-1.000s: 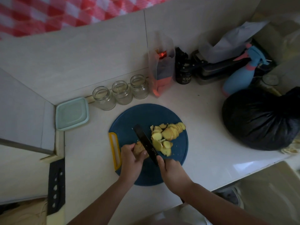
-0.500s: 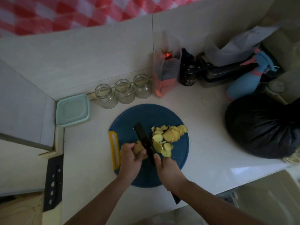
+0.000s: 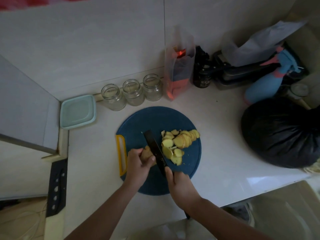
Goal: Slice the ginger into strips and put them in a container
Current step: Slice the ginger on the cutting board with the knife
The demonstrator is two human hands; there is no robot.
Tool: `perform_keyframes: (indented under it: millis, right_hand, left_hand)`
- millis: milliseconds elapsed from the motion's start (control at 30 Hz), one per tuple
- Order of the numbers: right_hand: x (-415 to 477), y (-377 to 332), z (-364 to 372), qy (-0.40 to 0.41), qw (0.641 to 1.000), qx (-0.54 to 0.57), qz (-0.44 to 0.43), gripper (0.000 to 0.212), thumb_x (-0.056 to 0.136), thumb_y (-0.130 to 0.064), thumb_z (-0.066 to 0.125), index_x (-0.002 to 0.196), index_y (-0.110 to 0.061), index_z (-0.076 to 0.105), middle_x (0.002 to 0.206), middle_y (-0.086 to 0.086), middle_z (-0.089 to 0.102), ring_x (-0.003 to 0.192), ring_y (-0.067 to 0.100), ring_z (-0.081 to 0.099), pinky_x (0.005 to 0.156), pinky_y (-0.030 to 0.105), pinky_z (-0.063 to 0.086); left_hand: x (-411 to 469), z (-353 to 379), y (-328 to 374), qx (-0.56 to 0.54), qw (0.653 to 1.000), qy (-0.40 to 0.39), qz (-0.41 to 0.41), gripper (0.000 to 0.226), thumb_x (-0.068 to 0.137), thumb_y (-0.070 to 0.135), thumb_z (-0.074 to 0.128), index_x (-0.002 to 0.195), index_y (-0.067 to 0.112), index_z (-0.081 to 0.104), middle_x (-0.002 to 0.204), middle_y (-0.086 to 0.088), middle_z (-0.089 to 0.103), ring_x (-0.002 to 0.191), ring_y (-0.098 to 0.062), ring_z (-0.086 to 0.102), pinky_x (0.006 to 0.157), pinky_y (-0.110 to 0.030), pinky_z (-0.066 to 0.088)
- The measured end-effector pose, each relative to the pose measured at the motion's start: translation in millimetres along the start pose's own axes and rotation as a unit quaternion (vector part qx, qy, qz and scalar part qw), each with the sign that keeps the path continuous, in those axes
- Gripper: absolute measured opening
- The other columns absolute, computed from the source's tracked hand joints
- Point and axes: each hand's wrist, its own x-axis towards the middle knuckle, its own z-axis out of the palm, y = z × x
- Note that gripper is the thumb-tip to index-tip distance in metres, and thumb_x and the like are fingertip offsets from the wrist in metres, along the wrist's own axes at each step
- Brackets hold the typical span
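Pointing far-left, knife (image 3: 154,146), ginger (image 3: 147,152) just beside

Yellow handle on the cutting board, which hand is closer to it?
Left. The left hand grips the ginger chunk just beside the yellow handle; the right hand holds the knife farther to the right.

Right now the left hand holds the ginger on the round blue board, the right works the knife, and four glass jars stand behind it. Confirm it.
Wrong on the jars: the head view shows three glass jars, not four. The rest holds: the left hand holds the ginger on the round blue board, and the right hand grips the knife.
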Motion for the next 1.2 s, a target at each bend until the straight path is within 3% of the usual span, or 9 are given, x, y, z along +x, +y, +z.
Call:
perform_keyframes:
  millis: [200,333,533,700,833,900,1033,1133,1200]
  right_hand:
    - [8.7,-4.2,-6.1,-0.024,0.999,0.001,0.026,0.053,0.101,-0.045,0.032,0.063,-0.011,0.048,0.060,0.005,0.053,0.054,0.018,0.053,0.057,0.033,0.042]
    - [13.3,-9.2,-8.9,-0.042,0.998,-0.001,0.045,0.052,0.101,-0.046,0.032,0.062,-0.013,0.045,0.057,0.002,0.050,0.050,0.013,0.048,0.056,0.030,0.041]
    - [14.8,-15.1,-8.3,-0.046,0.997,-0.002,0.063,0.052,0.101,-0.044,0.034,0.063,-0.011,0.046,0.059,0.005,0.052,0.051,0.016,0.050,0.057,0.033,0.044]
    - [39.1,-31.8,-8.7,-0.059,0.997,-0.026,0.044,0.042,0.103,-0.039,0.031,0.074,-0.012,0.047,0.065,0.004,0.048,0.060,0.018,0.049,0.056,0.029,0.040]
    - [45.6,-32.8,-9.7,-0.061,0.996,-0.024,0.060,0.045,0.102,-0.043,0.031,0.080,-0.010,0.051,0.069,0.007,0.051,0.059,0.016,0.049,0.058,0.031,0.045]
    - [47.1,-35.3,-11.2,-0.064,0.995,-0.014,0.071,0.043,0.101,-0.044,0.031,0.080,-0.011,0.049,0.067,0.006,0.050,0.056,0.015,0.048,0.051,0.027,0.040]
    - [36.5,-36.2,-13.9,-0.065,0.996,-0.002,0.066,0.044,0.102,-0.042,0.033,0.072,-0.012,0.045,0.064,0.007,0.049,0.053,0.015,0.047,0.051,0.028,0.040]
    - [17.7,-27.9,-16.8,-0.072,0.992,0.006,0.099,0.050,0.101,-0.046,0.033,0.069,-0.010,0.047,0.063,0.008,0.051,0.049,0.018,0.050,0.038,0.028,0.040]
    - [7.8,-24.7,-16.4,-0.070,0.993,-0.017,0.092,0.048,0.102,-0.043,0.034,0.066,-0.013,0.045,0.062,0.007,0.050,0.054,0.021,0.053,0.042,0.034,0.046]
  left_hand:
    - [-5.7,1.2,13.3,0.010,0.999,0.034,0.024,0.023,0.080,0.009,0.072,0.086,0.018,0.051,0.082,0.007,0.045,0.079,-0.009,0.046,0.068,-0.017,0.034]
    - [-3.5,2.5,9.3,0.023,0.999,0.041,0.007,0.027,0.081,0.013,0.072,0.100,0.015,0.052,0.094,0.000,0.045,0.093,-0.014,0.046,0.078,-0.021,0.032]
    - [0.6,2.1,3.4,0.028,0.999,0.025,-0.002,0.022,0.081,0.019,0.072,0.096,0.009,0.058,0.091,-0.002,0.049,0.090,-0.017,0.051,0.077,-0.024,0.038]
    - [-0.4,2.5,4.5,-0.028,0.999,0.017,0.013,0.027,0.072,0.047,0.061,0.079,0.021,0.065,0.075,-0.001,0.063,0.078,-0.019,0.062,0.067,-0.041,0.053]
    - [4.5,2.9,-0.1,-0.027,0.999,0.022,0.012,0.031,0.072,0.049,0.061,0.075,0.019,0.065,0.070,-0.004,0.061,0.071,-0.020,0.061,0.061,-0.042,0.051]
    - [8.1,2.7,3.4,-0.036,0.999,0.019,0.014,0.033,0.073,0.049,0.061,0.068,0.016,0.064,0.064,-0.006,0.058,0.065,-0.021,0.058,0.055,-0.038,0.046]
    - [8.5,0.4,3.8,-0.067,0.998,0.011,-0.005,0.041,0.071,0.051,0.062,0.071,0.011,0.065,0.066,-0.014,0.057,0.066,-0.026,0.058,0.060,-0.047,0.051]
    - [4.6,-4.2,13.3,-0.060,0.998,0.003,-0.012,0.028,0.077,0.034,0.069,0.063,0.014,0.056,0.059,0.005,0.051,0.059,-0.011,0.052,0.055,-0.026,0.043]
    - [1.5,-4.6,18.4,-0.062,0.998,-0.003,0.007,0.033,0.081,0.010,0.070,0.057,0.018,0.050,0.049,0.015,0.045,0.050,0.000,0.044,0.051,-0.013,0.034]
